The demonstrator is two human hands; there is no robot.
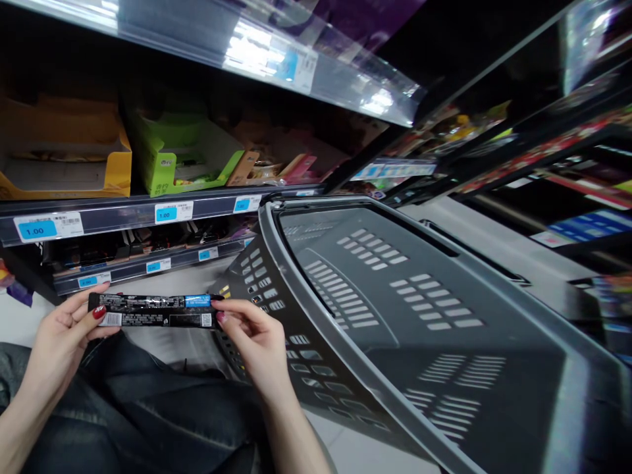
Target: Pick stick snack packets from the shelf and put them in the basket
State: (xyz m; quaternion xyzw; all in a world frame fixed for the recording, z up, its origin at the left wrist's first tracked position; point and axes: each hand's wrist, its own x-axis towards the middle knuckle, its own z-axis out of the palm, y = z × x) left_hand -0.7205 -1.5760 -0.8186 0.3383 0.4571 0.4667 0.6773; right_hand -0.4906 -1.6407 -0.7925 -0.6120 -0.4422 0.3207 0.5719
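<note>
A long, narrow black snack packet with fine print, a barcode and a blue patch is stretched level between my two hands, above my knees. My left hand pinches its left end, thumb on the printed face and fingers behind. At the other end, my right hand grips the corner between thumb and forefinger. Just right of that hand stands a grey plastic shopping basket with slotted walls, tilted in my view.
Ahead, a shelf holds an orange carton, a green carton and other open boxes. Price tags line its edge. A lower shelf carries dark packets. An upper shelf edge overhangs; blurred shelves stand at right.
</note>
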